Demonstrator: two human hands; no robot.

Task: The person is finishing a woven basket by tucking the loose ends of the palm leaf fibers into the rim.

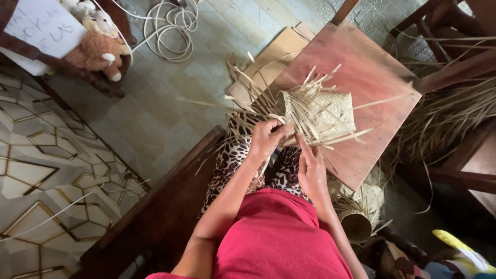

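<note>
broadly, the scene is anchored by a reddish wooden board [369, 77], which is laid at an angle in front of the seated person. on the near edge of that board a half-woven palm-leaf basket [321, 114] is rested, with loose pale strips [258, 106] fanned out from it toward the board's left side and over the lap. beyond the board's right edge a heap of dried leaves [449, 116] is piled among dark chair frames. off the board's far left corner flat cardboard pieces [276, 54] are stacked on the tiled floor, and further left a coiled white cord [173, 26] and a stuffed toy [98, 51] on a chair are seen. below the board's near corner a finished small woven basket [361, 217] is set on the floor.

the left hand [267, 138] is closed at the board's near-left edge, with several strips pinched between thumb and curled fingers at the basket's open rim. the right hand [311, 168] is held just below the board's near edge, its fingers extended and touching strips under the basket; whether anything is truly gripped cannot be told, since the fingertips are hidden by the strips. the basket's underside is also concealed, and the chair frames are cut off by the picture's edge.
</note>
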